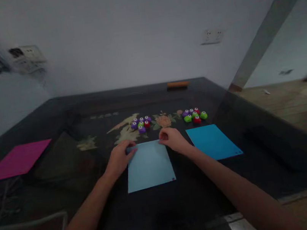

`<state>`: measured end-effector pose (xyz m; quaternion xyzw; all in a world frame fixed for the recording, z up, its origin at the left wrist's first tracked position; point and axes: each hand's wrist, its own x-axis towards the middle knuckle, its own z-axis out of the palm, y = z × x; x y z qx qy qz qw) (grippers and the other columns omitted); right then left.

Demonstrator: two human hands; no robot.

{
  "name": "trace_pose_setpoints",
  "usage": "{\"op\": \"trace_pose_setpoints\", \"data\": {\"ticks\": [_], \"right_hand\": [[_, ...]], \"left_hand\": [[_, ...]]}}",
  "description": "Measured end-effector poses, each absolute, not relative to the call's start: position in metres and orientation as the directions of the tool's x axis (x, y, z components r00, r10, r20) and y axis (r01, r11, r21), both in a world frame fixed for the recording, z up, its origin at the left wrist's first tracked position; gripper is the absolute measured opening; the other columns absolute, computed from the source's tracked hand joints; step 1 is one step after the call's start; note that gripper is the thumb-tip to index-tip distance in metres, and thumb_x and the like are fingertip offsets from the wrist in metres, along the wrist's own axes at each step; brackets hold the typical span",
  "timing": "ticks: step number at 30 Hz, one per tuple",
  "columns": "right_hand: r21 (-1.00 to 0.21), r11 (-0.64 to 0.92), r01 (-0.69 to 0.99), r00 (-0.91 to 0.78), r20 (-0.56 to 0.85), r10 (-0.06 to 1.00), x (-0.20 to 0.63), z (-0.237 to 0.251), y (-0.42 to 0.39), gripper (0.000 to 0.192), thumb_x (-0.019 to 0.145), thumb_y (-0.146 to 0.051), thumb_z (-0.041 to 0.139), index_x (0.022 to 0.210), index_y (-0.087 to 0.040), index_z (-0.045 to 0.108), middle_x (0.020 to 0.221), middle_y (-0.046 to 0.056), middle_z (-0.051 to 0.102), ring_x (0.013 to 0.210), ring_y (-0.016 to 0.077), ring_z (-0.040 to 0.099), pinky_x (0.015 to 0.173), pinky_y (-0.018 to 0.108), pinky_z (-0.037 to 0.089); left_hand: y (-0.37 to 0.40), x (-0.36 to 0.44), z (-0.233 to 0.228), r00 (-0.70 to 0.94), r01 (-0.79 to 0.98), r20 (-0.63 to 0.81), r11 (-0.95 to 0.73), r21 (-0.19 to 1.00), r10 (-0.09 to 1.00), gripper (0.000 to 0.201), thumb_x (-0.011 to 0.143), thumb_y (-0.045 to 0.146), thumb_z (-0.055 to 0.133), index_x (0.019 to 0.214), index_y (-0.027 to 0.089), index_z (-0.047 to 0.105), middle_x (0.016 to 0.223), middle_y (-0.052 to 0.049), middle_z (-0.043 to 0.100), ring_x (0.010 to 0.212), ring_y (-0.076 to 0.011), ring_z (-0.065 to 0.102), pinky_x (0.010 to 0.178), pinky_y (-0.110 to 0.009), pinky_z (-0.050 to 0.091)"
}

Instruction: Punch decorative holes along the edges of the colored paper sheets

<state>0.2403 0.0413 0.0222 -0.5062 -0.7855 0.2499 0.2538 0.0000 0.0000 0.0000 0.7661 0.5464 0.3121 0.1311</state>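
Head view. A dark counter (pixel 262 145) with a faint floral pattern carries all items. A pale blue sheet (pixel 150 167) lies flat at the near centre of the counter. The left hand (pixel 121 157) rests on the sheet's far left corner, fingers curled down onto the edge; whether it pinches the paper or only presses on it cannot be told. The right hand (pixel 173 139) sits at the sheet's far right corner, fingers bent and touching the far edge; the grip there is likewise unclear.

Just to the right of the pale sheet, apart from it, lies a brighter blue sheet (pixel 213 142), also flat. A magenta sheet (pixel 17 160) lies well apart at the far left side of the counter.

Beyond the hands are two clusters of small round pieces in purple, green and red: the left cluster (pixel 142 124) sits beyond the pale sheet, the right cluster (pixel 194 115) beyond the brighter blue sheet. An orange bar (pixel 178 85) lies at the far edge of the counter, near the wall.
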Motion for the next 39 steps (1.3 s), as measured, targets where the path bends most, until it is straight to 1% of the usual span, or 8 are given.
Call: {"op": "trace_pose_setpoints", "data": {"ticks": [8,12,17,21,26,30,35,39], "right_hand": [[-0.707,0.344,0.618,-0.33,0.164,0.93,0.243,0.025,0.042,0.003,0.072,-0.017,0.068,0.074,-0.015,0.067,0.07,0.003,0.066,0.065,0.0132,0.059,0.06,0.023,0.041],[-0.68,0.373,0.631,-0.329,0.2,0.923,0.243,0.022,0.043,0.004,0.075,-0.019,0.065,0.077,-0.017,0.069,0.073,0.003,0.067,0.068,0.0142,0.059,0.064,0.025,0.041],[-0.627,0.435,0.646,-0.345,0.268,0.899,0.243,0.022,0.043,0.003,0.074,-0.017,0.065,0.075,-0.018,0.068,0.076,0.002,0.066,0.069,0.0137,0.056,0.062,0.024,0.039],[-0.707,0.433,0.56,-0.333,0.286,0.898,0.243,0.025,0.042,0.003,0.074,-0.017,0.064,0.073,-0.016,0.066,0.074,0.002,0.064,0.067,0.0131,0.055,0.062,0.025,0.039],[-0.932,0.179,0.316,-0.35,0.061,0.935,0.243,0.025,0.042,0.018,0.072,-0.02,0.066,0.087,-0.014,0.06,0.065,-0.001,0.06,0.061,0.012,0.056,0.058,0.023,0.041],[-0.966,-0.044,0.253,-0.526,-0.175,0.832,0.247,0.026,0.04,0.029,0.072,-0.024,0.067,0.097,-0.012,0.058,0.071,0.002,0.064,0.059,0.0118,0.057,0.052,0.022,0.039],[-0.937,0.042,0.348,-0.679,-0.221,0.7,0.252,0.03,0.037,0.022,0.07,-0.033,0.069,0.072,-0.012,0.062,0.065,0.001,0.061,0.053,0.0078,0.049,0.047,0.02,0.033],[-0.927,0.051,0.372,-0.642,-0.216,0.736,0.251,0.031,0.036,0.021,0.07,-0.033,0.068,0.069,-0.013,0.061,0.058,-0.001,0.055,0.048,0.0071,0.044,0.044,0.02,0.03]], "left_hand": [[-0.002,0.0,0.009,0.095,0.757,0.341,-0.291,0.585,0.935,0.013,0.079,0.032,0.057,0.083,0.021,0.064,0.084,-0.003,0.07,0.081,-0.0204,0.064,0.075,-0.03,0.046],[-0.001,-0.001,0.006,0.093,0.764,0.349,-0.291,0.575,0.933,0.013,0.079,0.032,0.057,0.083,0.021,0.063,0.083,-0.002,0.07,0.081,-0.0204,0.065,0.075,-0.03,0.047],[0.0,0.0,0.006,0.09,0.737,0.412,-0.339,0.585,0.907,0.011,0.079,0.029,0.056,0.083,0.02,0.06,0.097,-0.005,0.068,0.093,-0.0207,0.062,0.086,-0.032,0.044],[-0.002,0.001,0.01,0.027,0.74,0.37,-0.268,0.617,0.928,0.014,0.079,0.032,0.055,0.085,0.02,0.06,0.083,-0.001,0.067,0.073,-0.0174,0.06,0.07,-0.028,0.045],[-0.003,0.003,0.012,-0.071,0.672,0.331,-0.2,0.713,0.941,0.02,0.077,0.038,0.056,0.083,0.019,0.059,0.073,0.002,0.061,0.057,-0.0127,0.05,0.055,-0.023,0.039],[-0.001,0.002,0.012,-0.136,0.602,0.27,-0.137,0.786,0.953,0.023,0.074,0.04,0.058,0.083,0.018,0.059,0.057,0.005,0.049,0.048,-0.0114,0.043,0.046,-0.021,0.032],[0.0,0.002,0.012,-0.203,0.465,0.216,-0.1,0.88,0.955,0.025,0.07,0.04,0.063,0.081,0.018,0.058,0.052,0.008,0.044,0.044,-0.0091,0.04,0.04,-0.019,0.028],[-0.001,0.007,0.013,-0.208,0.172,0.077,-0.041,0.984,0.975,0.04,0.067,0.04,0.068,0.097,0.02,0.052,0.062,0.005,0.06,0.048,-0.0121,0.054,0.044,-0.021,0.042]]}}
